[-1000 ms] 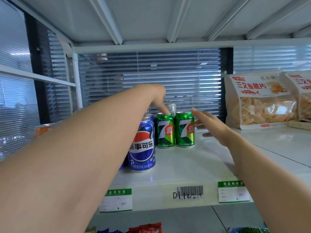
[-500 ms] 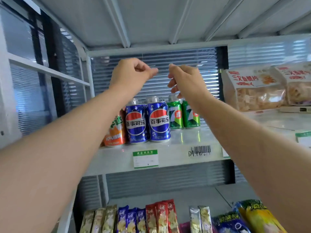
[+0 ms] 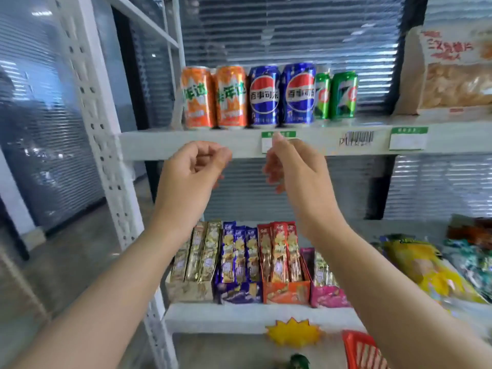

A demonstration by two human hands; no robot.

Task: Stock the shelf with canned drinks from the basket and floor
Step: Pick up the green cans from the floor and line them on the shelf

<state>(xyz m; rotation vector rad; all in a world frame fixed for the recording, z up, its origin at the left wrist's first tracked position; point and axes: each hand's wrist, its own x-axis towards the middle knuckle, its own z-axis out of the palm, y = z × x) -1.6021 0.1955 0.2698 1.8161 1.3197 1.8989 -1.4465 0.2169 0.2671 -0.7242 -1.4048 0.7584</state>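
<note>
On the upper shelf (image 3: 202,143) stand two orange cans (image 3: 214,97), two blue cola cans (image 3: 282,94) and two green cans (image 3: 335,95) in a row. My left hand (image 3: 190,177) hangs below the shelf edge with its fingers curled in and nothing in it. My right hand (image 3: 295,171) is beside it, fingers loosely bent and apart, also without anything. Both hands are clear of the cans. A corner of the red basket (image 3: 363,350) shows at the bottom, and the top of a green can (image 3: 299,362) on the floor peeks in next to it.
Snack boxes (image 3: 239,265) fill the lower shelf, with yellow and green bags (image 3: 426,267) to their right. A big chip bag (image 3: 455,70) sits right of the cans. A white perforated upright (image 3: 98,123) stands at left. Blinds are behind the rack.
My hands have come down from above the cans to below the upper shelf's edge. My view has pulled back and dropped, so the lower shelf and the basket corner now show.
</note>
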